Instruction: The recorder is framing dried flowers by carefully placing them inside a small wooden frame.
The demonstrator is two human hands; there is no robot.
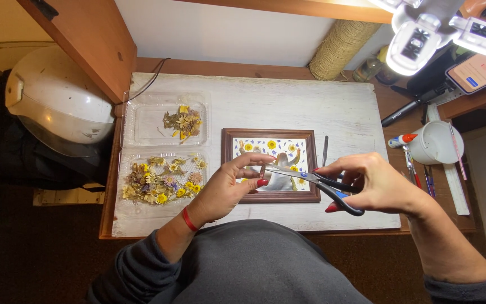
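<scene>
the picture in the wooden frame (pixel 270 197) already has several yellow dried flowers on it, so the work looks partly done; many flowers still wait in the two clear plastic trays (pixel 142 121) on the left. the right hand (pixel 375 183) is closed around the handles of the scissors (pixel 316 183), dark with blue marks, and the thin metal blades point left, above the frame. the left hand (pixel 229 186) pinches something very small at the blade tips; i cannot tell what it is. the white board (pixel 288 101) under everything is rough and scratched.
</scene>
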